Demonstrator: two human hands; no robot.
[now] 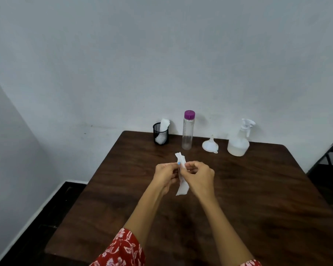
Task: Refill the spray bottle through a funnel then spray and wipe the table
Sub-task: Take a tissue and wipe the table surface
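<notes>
Above the middle of the dark wooden table (257,198), my left hand (166,174) and my right hand (199,174) both pinch a folded white tissue (182,187) that stands upright between them. At the back right stands a clear spray bottle (239,140) with a white trigger head and liquid in its lower part. A white funnel (210,144) lies mouth down to its left. Left of the funnel stands a tall clear bottle (188,131) with a purple cap, upright and looking nearly empty.
A black mesh cup (160,133) holding more white tissue stands at the table's back left corner. The table stands against a white wall. Dark floor runs along its left side, and a dark frame shows at the right edge.
</notes>
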